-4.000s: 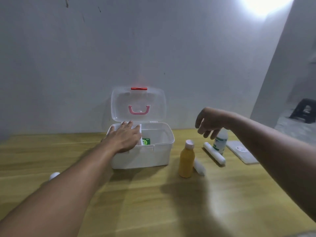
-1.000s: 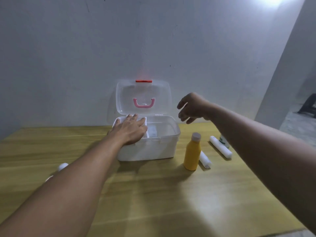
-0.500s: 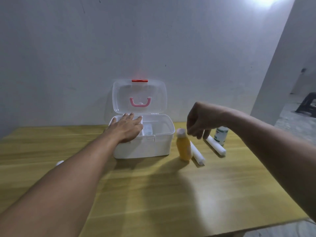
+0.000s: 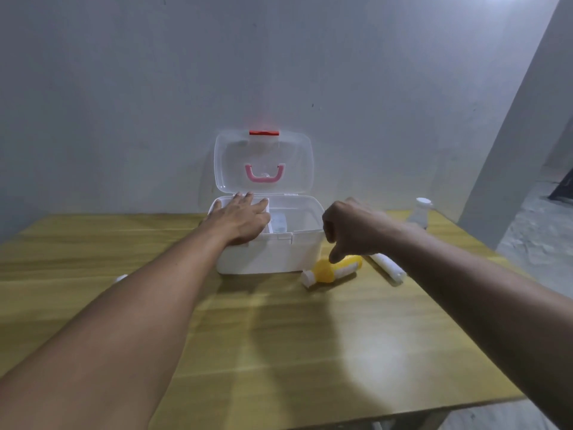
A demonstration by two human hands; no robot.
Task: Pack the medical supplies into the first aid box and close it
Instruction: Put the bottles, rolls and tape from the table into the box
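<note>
The white first aid box (image 4: 273,256) stands at the back of the table, its clear lid (image 4: 263,162) with a pink handle upright. My left hand (image 4: 238,221) lies flat on the box's left rim, fingers spread. A yellow bottle (image 4: 325,270) lies on its side just right of the box, white cap towards me, and a white roll (image 4: 345,270) lies against it. My right hand (image 4: 350,231) hovers over the bottle, fingers loosely curled, one fingertip touching it and nothing gripped. Small items show inside the box.
Another white roll (image 4: 387,268) lies to the right of the yellow bottle. A white bottle (image 4: 420,214) stands at the table's far right corner. A small white object (image 4: 119,278) peeks out beside my left forearm. The wooden table (image 4: 279,352) ends close on the right.
The yellow bottle stood upright half a second ago and now lies on its side. My right hand has come down over it. My left hand stays on the box.
</note>
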